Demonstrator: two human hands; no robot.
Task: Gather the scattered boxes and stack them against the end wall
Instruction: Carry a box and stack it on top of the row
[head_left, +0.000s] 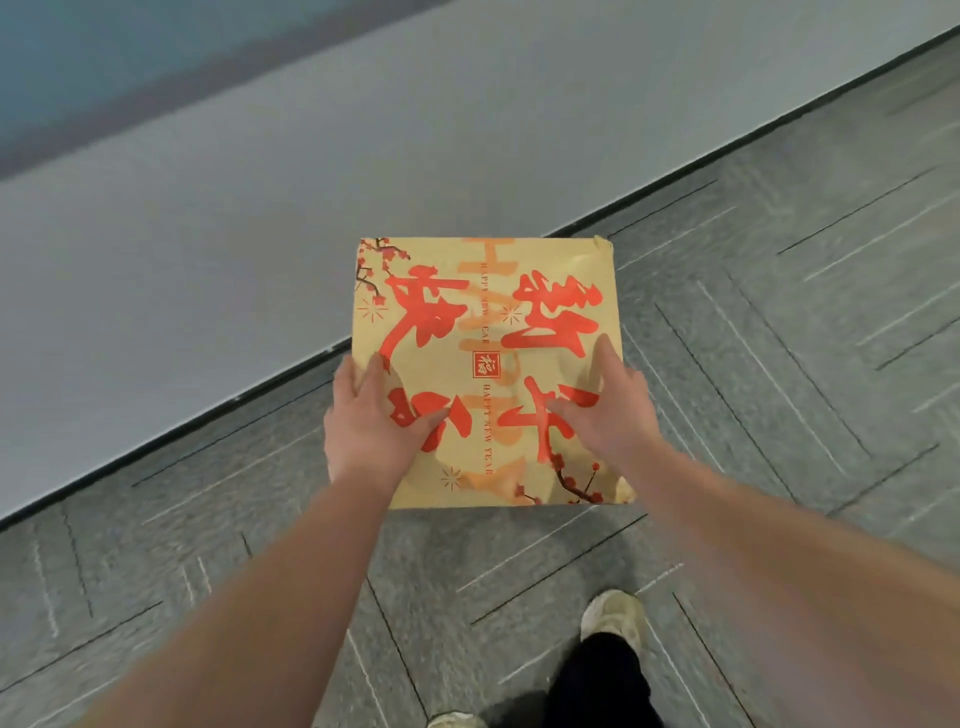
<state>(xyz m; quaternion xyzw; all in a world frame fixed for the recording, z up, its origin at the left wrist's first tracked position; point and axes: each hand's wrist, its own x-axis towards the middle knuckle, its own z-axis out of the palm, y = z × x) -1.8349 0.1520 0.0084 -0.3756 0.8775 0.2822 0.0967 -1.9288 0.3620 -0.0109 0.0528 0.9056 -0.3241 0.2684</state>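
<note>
Item 1. Pale grey wall (260, 218), upper left, meeting the floor along a dark skirting line that runs diagonally; whether it is the end wall cannot be told.

Item 2. Left hand (371, 418): thumb and forefinger spread flat on the lid, the remaining fingers hidden past the left edge, so a wrap around the side is likely but not shown.

Item 3. Flat square gold cardboard box with red calligraphy and plum-blossom print (488, 338), held level in front of the body, its far left corner over the skirting line, apart from the floor. No stack or other boxes in view.

Item 4. Right hand (605, 410): forefinger and thumb extended along the lid, other fingers hidden over the right edge.

Item 5. Grey patterned carpet tile floor (779, 364), with a pale shoe (613, 616) below.

Handling note, as judgement: keep the box level between both hands, carry it low, square its far edge parallel to the wall, then lower and release evenly.
</note>
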